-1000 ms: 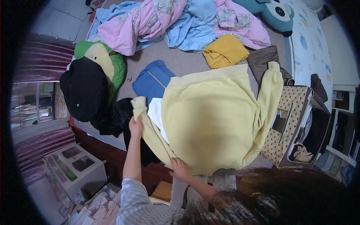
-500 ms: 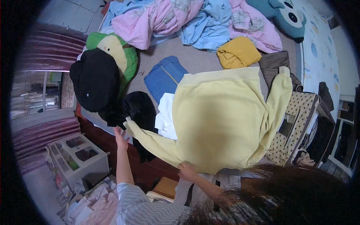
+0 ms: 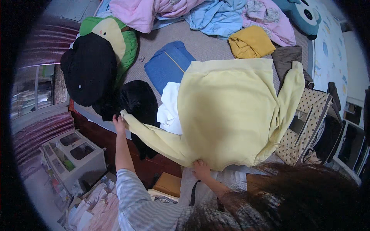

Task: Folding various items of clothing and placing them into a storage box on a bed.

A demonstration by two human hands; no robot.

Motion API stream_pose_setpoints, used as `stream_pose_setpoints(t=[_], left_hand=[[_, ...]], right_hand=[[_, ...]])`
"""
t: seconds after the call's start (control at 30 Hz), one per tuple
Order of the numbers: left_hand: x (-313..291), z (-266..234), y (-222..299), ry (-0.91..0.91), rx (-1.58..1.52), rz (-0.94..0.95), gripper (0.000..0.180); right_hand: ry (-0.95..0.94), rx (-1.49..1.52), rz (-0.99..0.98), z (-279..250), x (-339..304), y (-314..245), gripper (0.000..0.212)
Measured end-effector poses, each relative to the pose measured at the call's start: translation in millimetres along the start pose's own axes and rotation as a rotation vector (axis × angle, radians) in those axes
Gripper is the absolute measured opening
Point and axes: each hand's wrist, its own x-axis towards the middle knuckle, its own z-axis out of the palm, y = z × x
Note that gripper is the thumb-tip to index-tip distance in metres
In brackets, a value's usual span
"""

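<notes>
A pale yellow sweatshirt (image 3: 227, 104) lies spread out, its hem toward the far side and its sleeves reaching left and right. My right hand (image 3: 201, 170) grips its near edge, close to where the left-side sleeve joins the body. At the cuff of that sleeve is my left hand (image 3: 119, 124), fingers slightly apart, touching or almost touching the cloth. Partly beneath the sweatshirt lies a white cloth (image 3: 169, 109). A folded blue garment (image 3: 168, 65) is just beyond it. Black fabric (image 3: 138, 100) rests under the sleeve.
Left of the bed (image 3: 154, 38) stands a pale cabinet (image 3: 77, 154). A black plush (image 3: 88, 69) and a green plush (image 3: 129, 46) sit at the left. A folded mustard garment (image 3: 252, 42), brown trousers (image 3: 287, 63) and a dotted storage box (image 3: 302, 129) are at the right.
My left hand has come closer to the sleeve cuff, its fingers less spread. The right hand stays at the sweatshirt's near edge. The whole view has shifted slightly.
</notes>
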Motion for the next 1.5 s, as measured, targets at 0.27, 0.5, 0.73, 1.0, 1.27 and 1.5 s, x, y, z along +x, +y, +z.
stream_pose_setpoints(t=[0.27,0.5,0.73,1.0,1.27,1.5], left_hand=[[7.9,-28.9,33.9,-0.871,0.661,0.053,0.033],[3.2,-118.0,32.7,-0.902,0.924,0.152,0.058],[-37.4,-163.9,15.6,-0.680,0.654,0.256,0.041],[-25.3,-115.2,-26.0,-0.547,0.677,0.245,0.035],[10.9,-69.3,-33.6,-0.642,0.471,0.208,0.034],[33.4,-119.8,36.6,-0.641,-0.462,-0.212,0.011]], right_hand=[[0.271,-0.186,-0.063,34.6,11.9,7.4,0.037],[0.353,-0.274,-0.081,39.5,17.9,5.6,0.029],[0.371,-0.109,-0.218,15.6,-9.0,7.3,0.029],[0.432,0.022,-0.115,4.8,-47.1,-1.7,0.028],[0.484,0.022,-0.019,22.5,-36.5,-10.4,0.031],[0.444,-0.230,0.049,-2.5,-39.4,-32.5,0.031]])
